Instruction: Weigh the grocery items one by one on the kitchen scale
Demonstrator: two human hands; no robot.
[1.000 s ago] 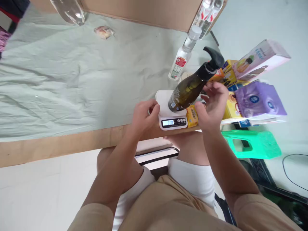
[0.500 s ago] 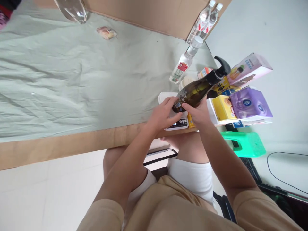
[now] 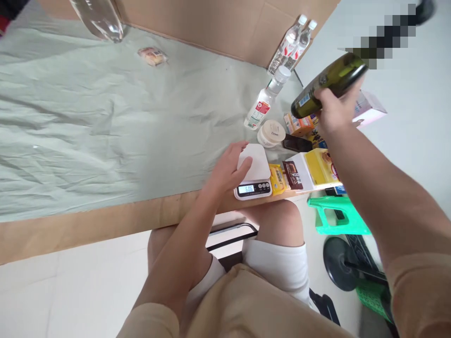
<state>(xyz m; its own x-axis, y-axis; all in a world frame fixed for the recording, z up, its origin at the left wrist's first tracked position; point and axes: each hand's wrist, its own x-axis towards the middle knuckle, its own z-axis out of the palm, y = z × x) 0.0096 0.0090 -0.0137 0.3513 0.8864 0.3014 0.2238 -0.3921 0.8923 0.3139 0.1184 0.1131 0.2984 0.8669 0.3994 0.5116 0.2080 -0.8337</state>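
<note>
In the head view, my right hand (image 3: 336, 110) grips a dark green pump bottle (image 3: 329, 80) by its body, raised and tilted over the goods at the right; a pixelated patch covers its neck. My left hand (image 3: 230, 166) lies at the left side of a white kitchen scale (image 3: 255, 162), thumb apart from the fingers and over the weighing plate. Nothing is in that hand. Digits glow on the scale's display. Just behind the scale sits a round white Dove jar (image 3: 271, 134). A yellow packet (image 3: 277, 179) and a brown cocoa packet (image 3: 292, 175) lie to its right.
Clear bottles (image 3: 260, 108) stand toward the back right, by the cardboard wall (image 3: 211, 28). Yellow (image 3: 320, 164) and orange (image 3: 299, 123) boxes and a dark phone-like slab (image 3: 298, 142) crowd the right end. A wrapped bun (image 3: 152, 56) lies farther left. A green stool (image 3: 338, 216) stands below.
My right hand has lifted the pump bottle off the scale, up and to the right. My left hand has let go of the bottle and stays by the scale.
</note>
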